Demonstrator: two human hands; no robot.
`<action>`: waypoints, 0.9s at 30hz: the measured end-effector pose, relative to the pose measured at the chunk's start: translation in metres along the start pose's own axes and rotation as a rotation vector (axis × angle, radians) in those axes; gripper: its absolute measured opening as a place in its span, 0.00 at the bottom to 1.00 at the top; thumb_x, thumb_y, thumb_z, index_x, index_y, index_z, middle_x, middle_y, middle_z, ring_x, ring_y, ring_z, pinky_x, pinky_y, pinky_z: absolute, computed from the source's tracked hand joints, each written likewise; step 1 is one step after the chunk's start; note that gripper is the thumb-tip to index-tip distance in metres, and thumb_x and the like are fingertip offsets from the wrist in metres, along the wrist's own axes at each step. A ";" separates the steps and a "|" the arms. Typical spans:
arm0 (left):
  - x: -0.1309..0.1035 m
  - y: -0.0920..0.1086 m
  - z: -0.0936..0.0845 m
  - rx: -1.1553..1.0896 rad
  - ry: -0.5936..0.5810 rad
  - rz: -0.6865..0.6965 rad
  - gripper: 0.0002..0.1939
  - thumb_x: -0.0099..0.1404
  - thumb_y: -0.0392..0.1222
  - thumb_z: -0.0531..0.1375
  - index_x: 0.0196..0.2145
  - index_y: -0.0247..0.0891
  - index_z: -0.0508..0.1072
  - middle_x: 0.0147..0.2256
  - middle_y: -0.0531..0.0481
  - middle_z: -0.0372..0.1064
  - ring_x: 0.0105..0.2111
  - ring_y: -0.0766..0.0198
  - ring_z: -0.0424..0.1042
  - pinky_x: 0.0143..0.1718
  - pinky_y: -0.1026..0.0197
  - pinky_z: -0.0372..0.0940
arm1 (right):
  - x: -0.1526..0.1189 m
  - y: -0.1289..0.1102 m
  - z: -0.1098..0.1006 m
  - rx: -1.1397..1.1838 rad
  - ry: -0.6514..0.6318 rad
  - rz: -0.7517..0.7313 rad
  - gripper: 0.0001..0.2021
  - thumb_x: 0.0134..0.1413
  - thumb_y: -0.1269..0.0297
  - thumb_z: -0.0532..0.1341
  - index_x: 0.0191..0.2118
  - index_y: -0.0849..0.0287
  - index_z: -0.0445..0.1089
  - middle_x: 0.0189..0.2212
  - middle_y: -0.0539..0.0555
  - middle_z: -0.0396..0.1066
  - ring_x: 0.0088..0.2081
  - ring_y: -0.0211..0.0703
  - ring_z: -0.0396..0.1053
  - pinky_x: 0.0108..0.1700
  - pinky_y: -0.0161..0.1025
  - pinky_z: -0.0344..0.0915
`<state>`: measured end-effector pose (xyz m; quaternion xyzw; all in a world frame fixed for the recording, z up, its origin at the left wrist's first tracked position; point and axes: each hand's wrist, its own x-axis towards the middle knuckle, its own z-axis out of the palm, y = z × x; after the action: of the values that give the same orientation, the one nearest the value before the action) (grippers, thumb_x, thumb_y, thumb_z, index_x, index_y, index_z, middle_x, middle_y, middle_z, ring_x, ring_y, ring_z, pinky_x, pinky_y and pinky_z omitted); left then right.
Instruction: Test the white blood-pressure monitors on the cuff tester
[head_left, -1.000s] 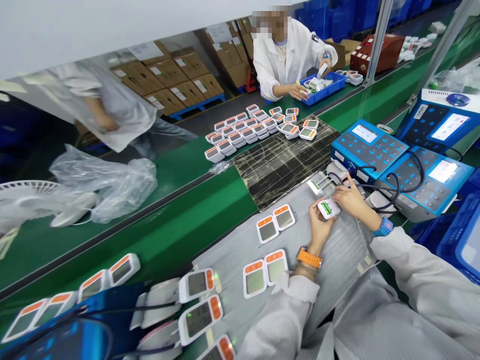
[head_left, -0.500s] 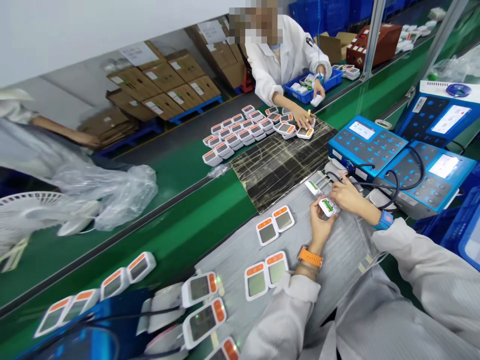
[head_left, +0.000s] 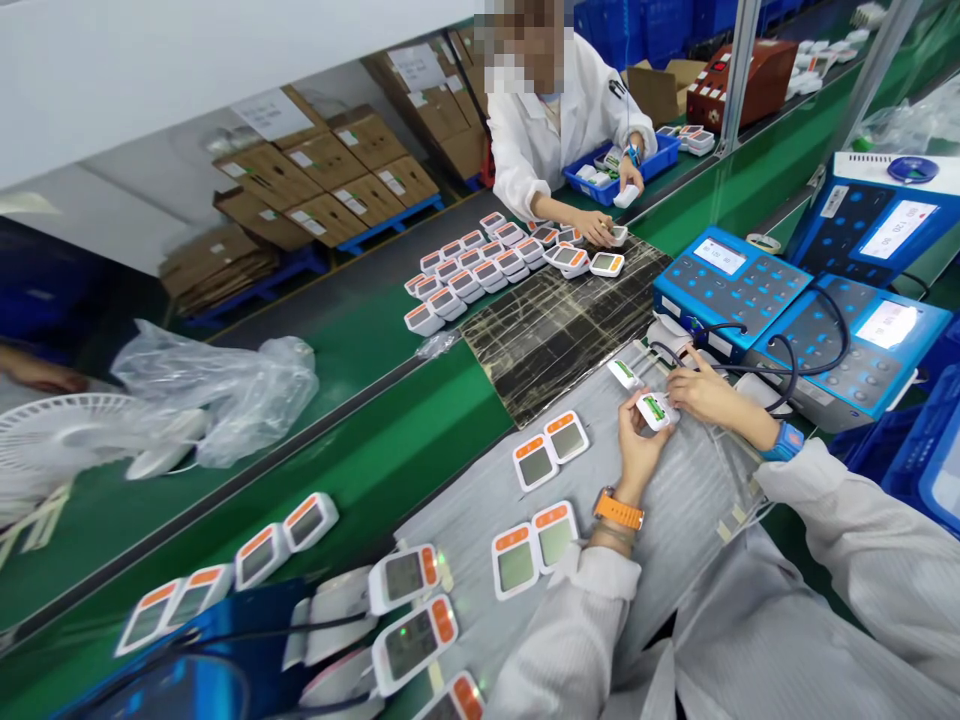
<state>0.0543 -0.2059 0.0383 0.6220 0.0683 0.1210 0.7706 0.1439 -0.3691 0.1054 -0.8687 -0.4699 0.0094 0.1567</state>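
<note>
In my left hand (head_left: 637, 440) is a white blood pressure monitor (head_left: 655, 411), its back turned up and green batteries showing in the open compartment. My right hand (head_left: 701, 392) is at the monitor's right edge, thumb and fingertips together there; what they pinch is too small to make out. Its index finger points up beside a black cable. Just behind lies a second white monitor (head_left: 623, 374), also with green in its back. To the left, face-up monitors with orange panels lie in two pairs, one pair farther back (head_left: 551, 450) and one nearer (head_left: 534, 548).
Blue testers (head_left: 731, 280) with screens and black cables stand at the right. Several monitors (head_left: 403, 580) are by another tester at lower left. Across the green conveyor, a co-worker (head_left: 574, 130) handles monitors beside a blue tray (head_left: 660, 158). A dark mat (head_left: 562, 320) lies between.
The row of monitors on the conveyor at lower left has shifted right. The co-worker's hand has left one monitor for another behind it. The person at far left has moved mostly out of view.
</note>
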 end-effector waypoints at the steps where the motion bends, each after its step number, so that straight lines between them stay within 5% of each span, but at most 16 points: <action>1: 0.000 0.000 0.000 0.001 0.001 0.000 0.39 0.45 0.39 0.76 0.53 0.43 0.66 0.59 0.41 0.68 0.57 0.50 0.71 0.62 0.42 0.62 | 0.000 0.000 0.000 0.006 0.008 -0.008 0.10 0.64 0.72 0.57 0.36 0.54 0.76 0.39 0.54 0.79 0.53 0.49 0.70 0.72 0.66 0.27; 9: 0.000 -0.002 0.004 0.041 0.012 0.044 0.40 0.47 0.40 0.76 0.55 0.42 0.65 0.59 0.39 0.68 0.57 0.49 0.71 0.61 0.43 0.64 | 0.001 -0.014 0.001 -0.094 -0.026 0.014 0.11 0.59 0.78 0.56 0.36 0.58 0.75 0.37 0.55 0.77 0.54 0.52 0.69 0.71 0.68 0.25; 18: 0.001 0.011 0.018 0.159 0.031 0.102 0.36 0.49 0.27 0.72 0.55 0.43 0.71 0.56 0.43 0.72 0.55 0.47 0.72 0.58 0.41 0.66 | -0.002 -0.014 -0.004 -0.219 -0.063 -0.004 0.13 0.56 0.81 0.55 0.36 0.59 0.75 0.38 0.58 0.78 0.56 0.54 0.69 0.71 0.68 0.30; 21: 0.006 0.014 0.022 0.287 0.059 0.117 0.39 0.45 0.25 0.72 0.55 0.45 0.73 0.54 0.44 0.73 0.54 0.42 0.71 0.60 0.36 0.63 | 0.008 -0.012 -0.019 -0.164 -0.031 0.061 0.13 0.56 0.79 0.55 0.37 0.58 0.75 0.43 0.58 0.79 0.55 0.54 0.71 0.69 0.64 0.44; 24: 0.012 0.014 0.026 0.388 0.047 0.145 0.39 0.43 0.28 0.74 0.54 0.45 0.74 0.51 0.44 0.75 0.53 0.39 0.71 0.60 0.34 0.61 | 0.039 -0.025 -0.032 -0.133 0.115 0.325 0.13 0.60 0.71 0.55 0.46 0.60 0.74 0.44 0.62 0.78 0.47 0.54 0.75 0.54 0.51 0.67; 27: 0.011 0.011 0.026 0.422 0.021 0.172 0.35 0.46 0.34 0.75 0.53 0.41 0.73 0.49 0.40 0.75 0.51 0.38 0.71 0.57 0.35 0.64 | 0.078 -0.043 -0.029 -0.170 0.108 0.488 0.22 0.62 0.57 0.59 0.56 0.65 0.68 0.44 0.66 0.77 0.43 0.58 0.77 0.42 0.46 0.70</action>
<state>0.0700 -0.2252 0.0556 0.7716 0.0468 0.1756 0.6097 0.1573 -0.2910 0.1556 -0.9655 -0.2367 -0.0391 0.1014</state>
